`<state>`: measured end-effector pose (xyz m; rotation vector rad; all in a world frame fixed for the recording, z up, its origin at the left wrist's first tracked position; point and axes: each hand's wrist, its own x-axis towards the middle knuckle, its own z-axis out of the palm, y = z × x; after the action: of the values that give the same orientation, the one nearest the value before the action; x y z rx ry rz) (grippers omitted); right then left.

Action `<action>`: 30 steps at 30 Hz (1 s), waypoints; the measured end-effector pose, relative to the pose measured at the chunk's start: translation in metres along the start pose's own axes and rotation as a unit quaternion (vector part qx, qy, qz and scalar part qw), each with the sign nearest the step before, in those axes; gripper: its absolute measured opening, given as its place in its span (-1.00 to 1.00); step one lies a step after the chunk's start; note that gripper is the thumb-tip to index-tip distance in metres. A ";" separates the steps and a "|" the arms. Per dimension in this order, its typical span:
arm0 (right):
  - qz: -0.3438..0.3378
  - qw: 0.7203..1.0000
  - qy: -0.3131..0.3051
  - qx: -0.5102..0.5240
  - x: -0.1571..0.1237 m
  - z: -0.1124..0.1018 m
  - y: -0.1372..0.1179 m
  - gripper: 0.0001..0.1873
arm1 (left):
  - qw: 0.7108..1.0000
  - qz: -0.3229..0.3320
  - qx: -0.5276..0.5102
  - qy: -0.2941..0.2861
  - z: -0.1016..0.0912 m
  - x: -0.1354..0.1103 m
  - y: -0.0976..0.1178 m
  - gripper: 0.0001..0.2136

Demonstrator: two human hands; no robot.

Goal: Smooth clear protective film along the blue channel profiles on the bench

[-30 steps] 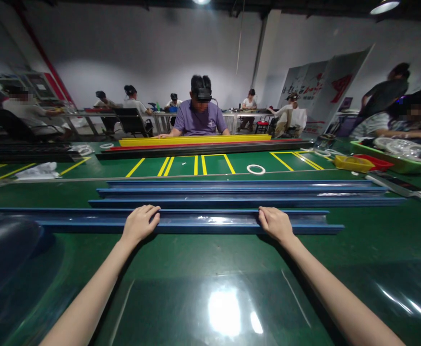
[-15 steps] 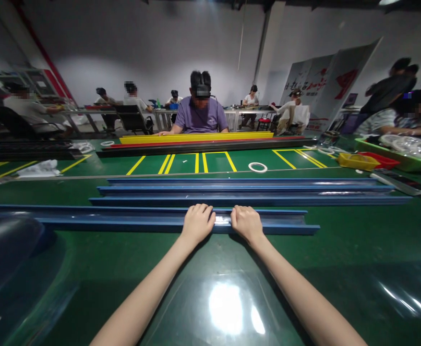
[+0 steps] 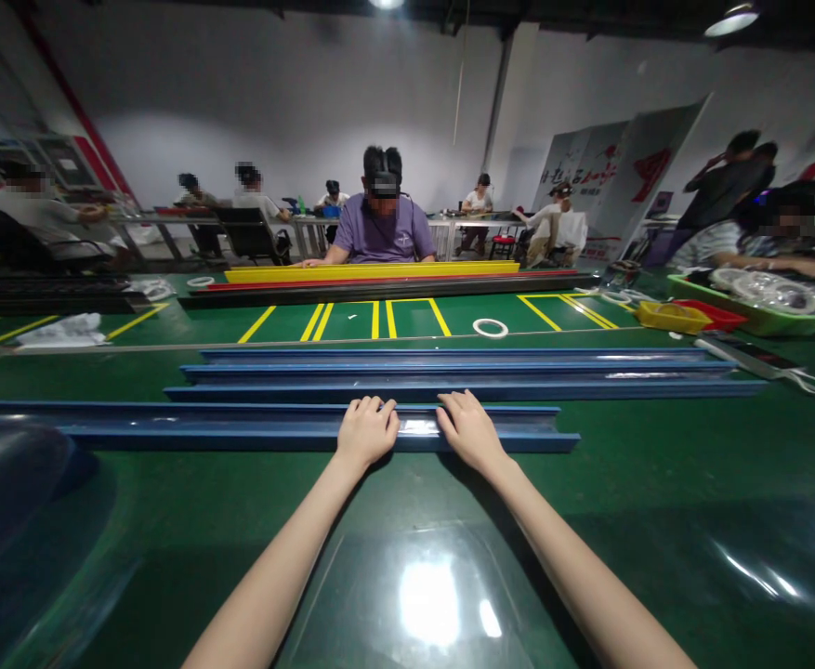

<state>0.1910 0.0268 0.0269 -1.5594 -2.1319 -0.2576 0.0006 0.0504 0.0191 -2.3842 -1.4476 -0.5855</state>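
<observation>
A long blue U-shaped channel (image 3: 240, 440) lies across the green table in front of me, its left part hidden behind a dark blue rounded object (image 3: 17, 483). My left hand (image 3: 366, 432) is closed over the channel, fingers curled at its far edge and thumb on the inner side. To the right, near the channel's right end, rests my right hand (image 3: 473, 429). Its fingers are stretched and slightly spread over the far edge, with the thumb apart. Between the hands the channel's shiny inside shows. Just beyond lie several parallel blue channels (image 3: 295, 394).
A white tape ring (image 3: 491, 328) lies past the channels. Yellow (image 3: 379, 271) and black (image 3: 351, 294) strips lie before a person (image 3: 383, 228) opposite. At right are a yellow tray (image 3: 672, 318), a green tray (image 3: 762, 321) of rings, and a phone-like device (image 3: 748, 356) with a white cable.
My right hand's fingers have loosened from a fist and straightened. The gap between my hands is a little wider. The channel's right end appears slightly further left; the whole view has also shifted.
</observation>
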 end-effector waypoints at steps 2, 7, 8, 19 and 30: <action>0.007 1.000 0.020 -0.001 -0.004 -0.006 0.014 -0.65 | 1.000 -0.003 0.004 0.002 0.000 -0.002 -0.007 -0.70; 0.030 0.998 0.026 -0.042 -0.014 -0.022 0.049 -0.63 | 1.000 -0.009 0.014 0.008 -0.003 -0.010 -0.030 -0.69; 0.030 0.998 0.022 -0.053 -0.016 -0.025 0.055 -0.62 | 1.000 -0.007 0.017 0.007 -0.004 -0.011 -0.035 -0.68; -0.012 0.998 0.002 -0.064 -0.024 -0.018 0.062 -0.63 | 1.000 -0.005 0.028 0.003 -0.008 -0.021 -0.076 -0.65; 0.025 0.994 0.045 -0.099 -0.019 -0.006 0.045 -0.73 | 1.000 0.009 0.010 -0.003 -0.011 -0.028 -0.084 -0.64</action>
<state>0.2388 0.0229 0.0166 -1.6749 -2.0476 -0.5272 -0.0877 0.0619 0.0184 -2.3835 -1.4252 -0.5565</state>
